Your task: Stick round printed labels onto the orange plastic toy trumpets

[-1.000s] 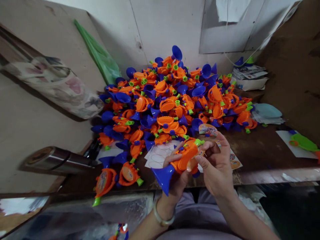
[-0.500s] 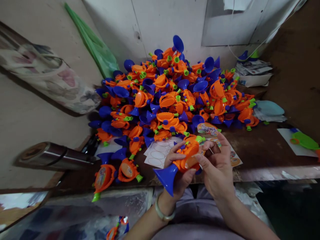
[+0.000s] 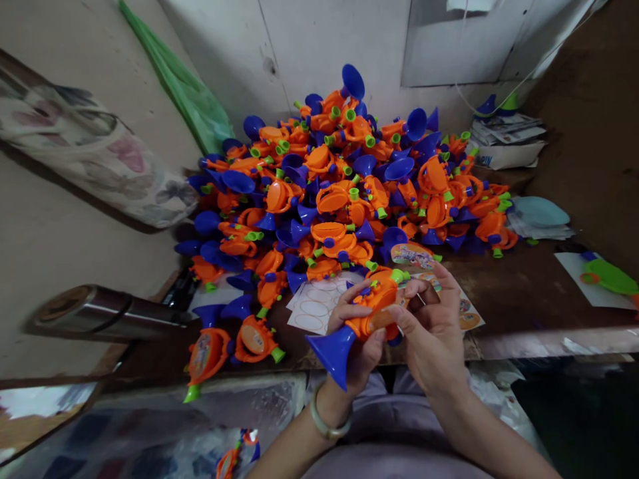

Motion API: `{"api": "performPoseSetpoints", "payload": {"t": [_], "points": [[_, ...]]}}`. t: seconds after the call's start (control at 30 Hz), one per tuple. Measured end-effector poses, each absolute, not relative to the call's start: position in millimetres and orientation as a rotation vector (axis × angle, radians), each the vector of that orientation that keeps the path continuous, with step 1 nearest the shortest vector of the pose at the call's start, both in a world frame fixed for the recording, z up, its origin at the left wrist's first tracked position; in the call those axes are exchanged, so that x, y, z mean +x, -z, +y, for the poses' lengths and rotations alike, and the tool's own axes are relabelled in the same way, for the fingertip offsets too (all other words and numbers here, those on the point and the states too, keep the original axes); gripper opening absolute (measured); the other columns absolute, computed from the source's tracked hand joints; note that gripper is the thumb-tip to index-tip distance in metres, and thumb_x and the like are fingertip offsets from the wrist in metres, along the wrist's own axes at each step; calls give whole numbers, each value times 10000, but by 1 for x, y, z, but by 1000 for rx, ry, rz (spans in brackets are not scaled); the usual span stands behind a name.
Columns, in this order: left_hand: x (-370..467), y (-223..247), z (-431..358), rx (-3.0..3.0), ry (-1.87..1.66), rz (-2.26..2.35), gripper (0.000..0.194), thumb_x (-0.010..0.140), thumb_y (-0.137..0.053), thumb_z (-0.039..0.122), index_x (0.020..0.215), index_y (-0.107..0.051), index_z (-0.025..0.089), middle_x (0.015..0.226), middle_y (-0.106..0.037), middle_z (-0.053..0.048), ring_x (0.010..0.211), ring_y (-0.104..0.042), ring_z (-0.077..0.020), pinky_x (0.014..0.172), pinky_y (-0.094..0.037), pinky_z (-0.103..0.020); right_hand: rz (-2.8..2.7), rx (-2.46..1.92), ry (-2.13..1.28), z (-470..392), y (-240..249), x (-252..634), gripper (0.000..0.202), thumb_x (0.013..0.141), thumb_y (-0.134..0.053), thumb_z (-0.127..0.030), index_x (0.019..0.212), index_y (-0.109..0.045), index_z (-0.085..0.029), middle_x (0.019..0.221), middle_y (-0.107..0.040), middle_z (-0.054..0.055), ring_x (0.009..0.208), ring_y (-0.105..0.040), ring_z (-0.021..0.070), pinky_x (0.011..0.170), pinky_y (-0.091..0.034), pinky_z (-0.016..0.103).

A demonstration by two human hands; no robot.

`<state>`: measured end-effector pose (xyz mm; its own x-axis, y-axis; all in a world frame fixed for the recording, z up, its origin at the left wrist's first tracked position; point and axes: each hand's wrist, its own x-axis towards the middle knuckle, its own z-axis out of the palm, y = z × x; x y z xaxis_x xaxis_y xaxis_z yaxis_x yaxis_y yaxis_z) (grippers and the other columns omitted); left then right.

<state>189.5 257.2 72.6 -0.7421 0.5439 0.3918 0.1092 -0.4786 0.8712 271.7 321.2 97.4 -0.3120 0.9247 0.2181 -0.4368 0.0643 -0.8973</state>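
My left hand [image 3: 357, 332] is wrapped round an orange toy trumpet [image 3: 377, 296] with a blue bell and a green mouthpiece, its bell tilted down to the left. At its right side, my right hand [image 3: 436, 332] pinches an orange oval sticker [image 3: 383, 319] between thumb and fingers, laid along the trumpet's flat oval face. Part of the sticker is hidden by the fingers. White sheets with oval outlines [image 3: 314, 307] lie behind my left hand. A printed sticker sheet [image 3: 470, 315] shows partly behind my right hand.
A big heap of toy trumpets [image 3: 339, 199] fills the back of the table. Two trumpets with stickers [image 3: 253, 338] lie at the front left, near a steel flask [image 3: 110, 311]. At right are a light-blue dish [image 3: 542, 210] on papers and a green toy piece [image 3: 612, 278].
My left thumb has shifted slightly up against the trumpet's side. The trumpet and my right hand stay almost in place; the view has moved a little.
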Motion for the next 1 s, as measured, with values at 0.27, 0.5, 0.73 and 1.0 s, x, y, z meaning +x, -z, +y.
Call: {"api": "performPoseSetpoints", "payload": {"t": [0.27,0.5,0.73,1.0], "points": [[189,-56,256,1099,-2322,1436,163,960,-765,355,1047,-654,273,1387,-711,-86,1297,-702,-301,1099,-561,-545,-1201,-542,-1478,323,-96,270,672,871,-787,-120,1419,-527,-408,964,-639,-60,848,-638,109,741,-586,197],[193,-54,255,1076,-2372,1366,170,958,-774,327,1082,-666,287,1430,-691,-73,1335,-685,-304,1080,-579,-521,-1423,-423,-1034,330,-92,266,668,932,-729,-82,1461,-453,-382,890,-665,-65,791,-678,141,741,-583,283],[194,-65,252,1124,-2339,1436,141,974,-752,311,1073,-658,277,1434,-702,-79,1349,-676,-322,1103,-559,-562,-1466,-477,-1042,330,-93,267,650,936,-714,-118,1466,-408,-337,874,-652,-55,785,-678,156,734,-592,311],[195,-62,248,1047,-2354,1384,136,945,-776,288,1049,-688,285,1433,-702,-60,1371,-659,-318,1143,-531,-555,-1515,-500,-927,338,-87,266,671,941,-723,-174,1494,-389,-357,971,-628,-29,884,-668,179,907,-585,401]]}}
